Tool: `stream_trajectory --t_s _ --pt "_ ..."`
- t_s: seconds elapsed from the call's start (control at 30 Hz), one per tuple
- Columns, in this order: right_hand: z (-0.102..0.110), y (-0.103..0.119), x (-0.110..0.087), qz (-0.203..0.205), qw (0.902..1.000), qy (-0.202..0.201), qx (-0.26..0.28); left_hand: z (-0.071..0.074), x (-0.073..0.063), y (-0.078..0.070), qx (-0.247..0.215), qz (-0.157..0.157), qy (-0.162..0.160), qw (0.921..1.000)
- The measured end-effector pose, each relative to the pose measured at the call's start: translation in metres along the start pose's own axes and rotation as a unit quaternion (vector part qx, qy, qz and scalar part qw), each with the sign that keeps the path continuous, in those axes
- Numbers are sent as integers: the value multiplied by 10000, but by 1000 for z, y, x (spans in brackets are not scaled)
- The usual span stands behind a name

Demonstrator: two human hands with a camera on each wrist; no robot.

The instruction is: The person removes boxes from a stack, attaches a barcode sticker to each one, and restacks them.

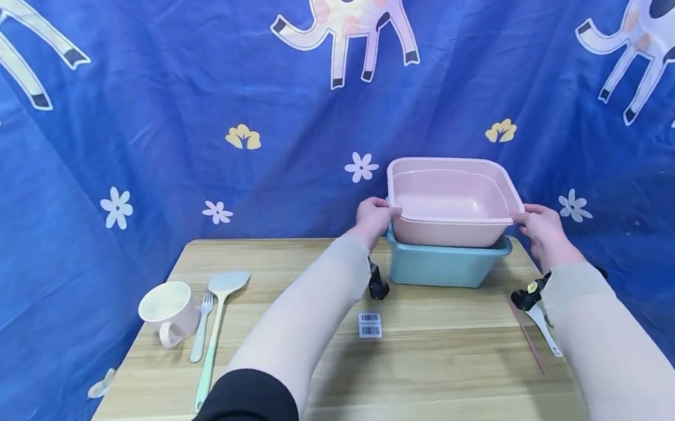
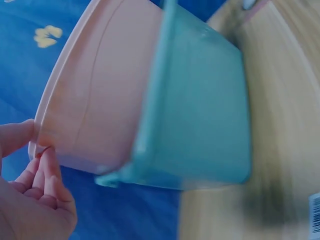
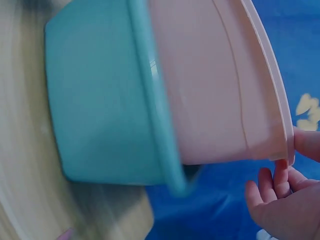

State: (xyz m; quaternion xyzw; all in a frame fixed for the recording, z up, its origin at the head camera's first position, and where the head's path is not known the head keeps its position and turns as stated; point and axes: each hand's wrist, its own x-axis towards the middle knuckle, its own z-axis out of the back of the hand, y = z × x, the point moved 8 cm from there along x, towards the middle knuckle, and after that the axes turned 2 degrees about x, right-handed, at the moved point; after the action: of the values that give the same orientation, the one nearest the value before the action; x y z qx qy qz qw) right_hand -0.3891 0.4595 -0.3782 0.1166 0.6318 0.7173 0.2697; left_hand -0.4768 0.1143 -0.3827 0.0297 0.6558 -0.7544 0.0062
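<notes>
A pink plastic basin (image 1: pixel 447 195) sits partly inside a teal basin (image 1: pixel 448 264) at the back right of the table, its rim well above the teal one. My left hand (image 1: pixel 373 220) pinches the left end of the pink rim, thumb on top and fingers beneath. At the opposite corner my right hand (image 1: pixel 540 230) pinches the rim the same way. Both wrist views show the pink wall (image 2: pixel 110 85) rising out of the teal basin (image 3: pixel 105 100), which rests on the wood.
On the table's left stand a pale mug (image 1: pixel 170 310), a fork (image 1: pixel 201 327) and a spatula (image 1: pixel 217 333). A barcode label (image 1: pixel 369 325) lies mid-table. Beside my right forearm are a white spoon (image 1: pixel 544 331) and a thin pink stick (image 1: pixel 528 338). A blue curtain (image 1: pixel 286 188) hangs behind.
</notes>
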Motion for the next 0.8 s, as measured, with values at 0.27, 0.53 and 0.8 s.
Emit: stream_trajectory --t_s 0.27,0.53,0.8 --pt "-20 50 -21 530 9973 52 511 40 -1 -46 -353 -659 -256 9969" --pt "-72 85 -60 970 9927 366 613 115 -8 -64 -664 -908 -380 9929" --pt "-154 91 -87 1162 9889 821 436 205 -7 -41 -595 -863 -832 9910"
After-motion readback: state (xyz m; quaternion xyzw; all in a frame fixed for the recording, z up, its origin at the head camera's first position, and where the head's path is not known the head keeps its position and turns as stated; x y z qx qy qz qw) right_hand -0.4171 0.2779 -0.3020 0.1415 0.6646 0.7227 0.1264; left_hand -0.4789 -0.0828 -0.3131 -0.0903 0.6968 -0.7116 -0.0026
